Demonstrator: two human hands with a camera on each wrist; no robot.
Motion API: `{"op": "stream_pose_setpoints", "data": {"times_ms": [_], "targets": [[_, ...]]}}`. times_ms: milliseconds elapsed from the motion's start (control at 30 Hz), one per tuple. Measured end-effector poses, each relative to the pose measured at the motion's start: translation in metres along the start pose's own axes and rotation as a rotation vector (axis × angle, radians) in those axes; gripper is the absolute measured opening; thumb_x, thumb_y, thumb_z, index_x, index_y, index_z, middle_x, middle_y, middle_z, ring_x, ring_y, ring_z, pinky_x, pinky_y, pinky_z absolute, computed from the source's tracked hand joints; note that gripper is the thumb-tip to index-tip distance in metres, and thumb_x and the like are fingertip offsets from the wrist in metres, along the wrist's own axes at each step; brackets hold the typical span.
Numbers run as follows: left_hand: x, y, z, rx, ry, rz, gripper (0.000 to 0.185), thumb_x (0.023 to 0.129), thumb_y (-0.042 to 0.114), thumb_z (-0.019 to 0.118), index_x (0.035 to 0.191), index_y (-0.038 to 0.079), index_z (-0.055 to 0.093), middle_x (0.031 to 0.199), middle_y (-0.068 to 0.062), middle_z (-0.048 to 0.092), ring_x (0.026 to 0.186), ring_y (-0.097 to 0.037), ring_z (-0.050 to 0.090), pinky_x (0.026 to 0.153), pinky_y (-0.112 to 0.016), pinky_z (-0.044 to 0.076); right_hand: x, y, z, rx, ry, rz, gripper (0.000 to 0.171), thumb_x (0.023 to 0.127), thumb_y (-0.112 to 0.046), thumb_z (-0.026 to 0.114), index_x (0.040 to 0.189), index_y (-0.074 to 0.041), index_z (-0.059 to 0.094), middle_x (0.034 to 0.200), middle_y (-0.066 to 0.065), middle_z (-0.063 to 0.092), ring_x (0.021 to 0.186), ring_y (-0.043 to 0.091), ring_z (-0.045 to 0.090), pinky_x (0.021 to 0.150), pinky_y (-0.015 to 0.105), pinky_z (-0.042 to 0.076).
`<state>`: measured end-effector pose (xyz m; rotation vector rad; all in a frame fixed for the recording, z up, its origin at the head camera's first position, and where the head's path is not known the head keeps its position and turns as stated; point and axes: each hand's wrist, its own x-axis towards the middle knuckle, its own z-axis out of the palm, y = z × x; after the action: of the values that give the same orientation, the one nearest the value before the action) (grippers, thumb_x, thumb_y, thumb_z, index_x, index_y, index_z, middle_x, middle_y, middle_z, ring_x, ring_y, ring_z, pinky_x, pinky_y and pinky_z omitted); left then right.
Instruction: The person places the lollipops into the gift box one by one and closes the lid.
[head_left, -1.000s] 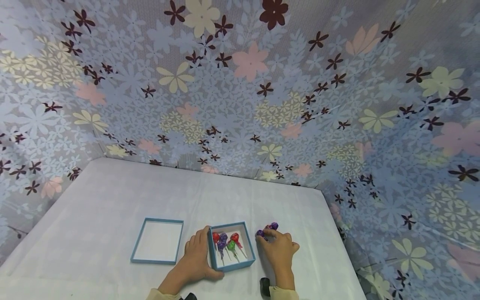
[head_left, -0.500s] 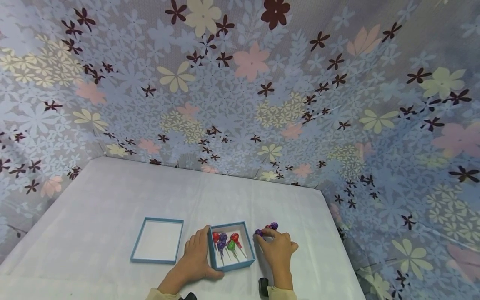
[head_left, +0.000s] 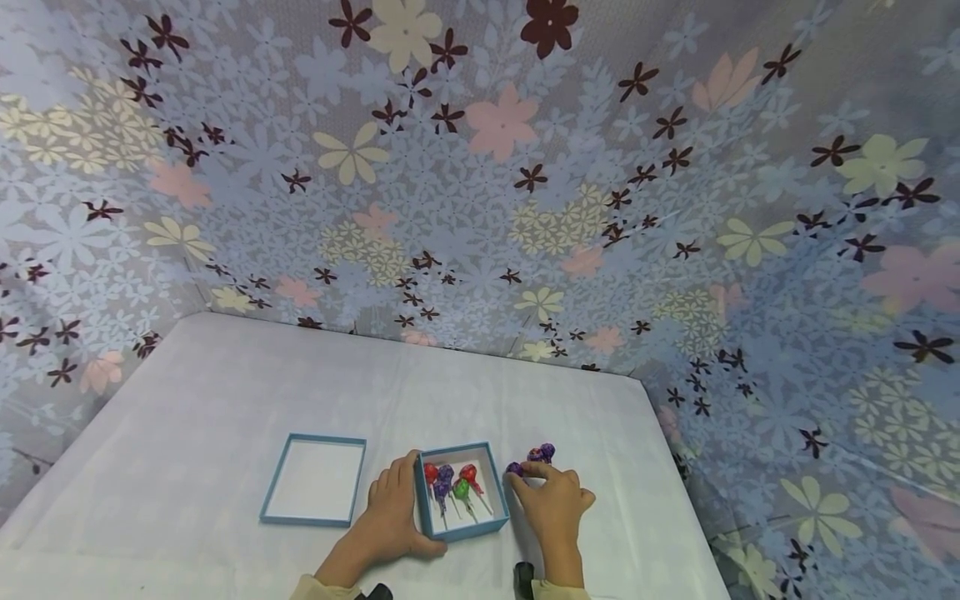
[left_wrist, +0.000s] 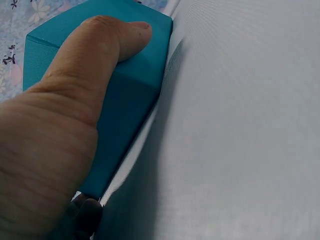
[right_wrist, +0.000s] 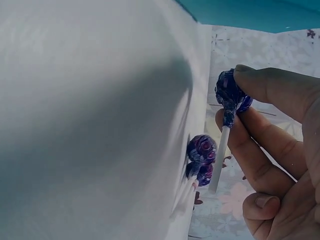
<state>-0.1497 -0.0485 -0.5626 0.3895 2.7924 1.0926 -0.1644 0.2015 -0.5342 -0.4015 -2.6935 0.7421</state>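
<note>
1. Lollipop [right_wrist: 226, 102], purple, pinched in right hand [head_left: 553, 506], just right of the blue box [head_left: 498, 482]; stick points back toward the palm.
2. Left hand [head_left: 390, 521] grips the box's left wall; nearer hand is the right.

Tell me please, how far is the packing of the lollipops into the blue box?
Done: several lollipops already lie in the blue box, which the left hand steadies. In hand: the right hand pinches a purple lollipop. Left: two purple lollipops on the table, and the lid beside the box.
</note>
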Motion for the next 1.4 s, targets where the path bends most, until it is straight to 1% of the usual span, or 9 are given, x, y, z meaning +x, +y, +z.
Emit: {"op": "stream_pose_setpoints", "data": {"times_ms": [133, 267, 400, 500, 733, 933, 1033, 1167, 1400], "targets": [[-0.001, 0.001, -0.001, 0.0, 0.016, 0.014, 0.145, 0.047, 0.063, 0.094, 0.153, -0.001, 0.019, 0.146, -0.025, 0.035, 0.126, -0.039, 0.037, 0.106, -0.062, 0.031, -0.002, -0.005, -0.001, 0.021, 0.016, -0.015, 0.028, 0.075, -0.036, 0.088, 0.093, -0.015, 0.082, 0.085, -0.002, 0.077, 0.091, 0.026, 0.057, 0.083, 0.054, 0.024], [-0.002, 0.001, -0.002, 0.001, 0.018, 0.009, 0.145, 0.047, 0.063, 0.094, 0.154, -0.001, 0.019, 0.147, -0.024, 0.035, 0.127, -0.038, 0.037, 0.106, -0.062, 0.031, -0.003, -0.009, -0.002, 0.04, 0.011, -0.016, 0.029, 0.076, -0.036, 0.087, 0.094, -0.014, 0.082, 0.085, -0.002, 0.077, 0.091, 0.025, 0.057, 0.084, 0.054, 0.023], [-0.002, 0.001, -0.002, 0.002, 0.009, -0.004, 0.146, 0.047, 0.064, 0.093, 0.155, 0.0, 0.017, 0.149, -0.023, 0.034, 0.128, -0.038, 0.037, 0.107, -0.061, 0.031, -0.004, -0.012, -0.003, 0.039, 0.005, -0.002, 0.029, 0.077, -0.037, 0.086, 0.095, -0.014, 0.082, 0.086, -0.002, 0.077, 0.093, 0.025, 0.056, 0.086, 0.055, 0.023], [-0.002, 0.0, -0.002, -0.006, 0.012, 0.002, 0.146, 0.047, 0.064, 0.093, 0.154, -0.001, 0.018, 0.148, -0.024, 0.034, 0.127, -0.038, 0.037, 0.106, -0.062, 0.031, -0.005, -0.015, -0.004, 0.037, 0.004, 0.01, 0.029, 0.077, -0.037, 0.086, 0.095, -0.014, 0.082, 0.087, -0.002, 0.077, 0.093, 0.025, 0.056, 0.086, 0.054, 0.023], [-0.002, -0.002, -0.002, -0.001, -0.002, -0.009, 0.147, 0.047, 0.066, 0.092, 0.155, 0.0, 0.017, 0.149, -0.023, 0.034, 0.129, -0.038, 0.036, 0.108, -0.062, 0.03, -0.01, -0.019, -0.006, 0.023, 0.001, 0.044, 0.028, 0.077, -0.037, 0.086, 0.095, -0.015, 0.082, 0.089, -0.001, 0.078, 0.093, 0.026, 0.056, 0.085, 0.055, 0.023], [-0.001, -0.004, 0.001, -0.003, 0.012, -0.008, 0.148, 0.046, 0.067, 0.092, 0.155, 0.001, 0.017, 0.149, -0.023, 0.035, 0.129, -0.038, 0.037, 0.107, -0.062, 0.031, -0.013, -0.022, -0.007, 0.062, 0.054, 0.001, 0.028, 0.077, -0.038, 0.086, 0.094, -0.016, 0.082, 0.088, -0.001, 0.077, 0.091, 0.025, 0.055, 0.085, 0.055, 0.022], [0.0, -0.004, 0.003, -0.005, 0.005, -0.005, 0.149, 0.046, 0.068, 0.092, 0.155, 0.001, 0.017, 0.149, -0.023, 0.035, 0.129, -0.038, 0.037, 0.107, -0.062, 0.031, -0.014, -0.023, -0.009, 0.076, 0.076, 0.002, 0.028, 0.076, -0.037, 0.087, 0.094, -0.016, 0.082, 0.086, 0.0, 0.077, 0.091, 0.026, 0.055, 0.086, 0.056, 0.021], [-0.001, -0.002, 0.004, 0.002, 0.0, -0.001, 0.149, 0.046, 0.069, 0.091, 0.155, 0.001, 0.016, 0.149, -0.023, 0.035, 0.129, -0.037, 0.038, 0.106, -0.061, 0.031, -0.015, -0.024, -0.012, 0.092, 0.083, 0.002, 0.027, 0.076, -0.036, 0.087, 0.093, -0.016, 0.082, 0.085, 0.0, 0.077, 0.09, 0.025, 0.055, 0.086, 0.056, 0.02], [-0.002, -0.001, 0.004, 0.012, 0.025, 0.01, 0.148, 0.046, 0.068, 0.091, 0.155, 0.001, 0.018, 0.147, -0.023, 0.036, 0.126, -0.037, 0.039, 0.103, -0.061, 0.033, -0.017, -0.03, -0.016, 0.105, 0.089, -0.024, 0.028, 0.076, -0.037, 0.087, 0.094, -0.016, 0.082, 0.087, 0.0, 0.077, 0.09, 0.025, 0.054, 0.086, 0.056, 0.02]]}}
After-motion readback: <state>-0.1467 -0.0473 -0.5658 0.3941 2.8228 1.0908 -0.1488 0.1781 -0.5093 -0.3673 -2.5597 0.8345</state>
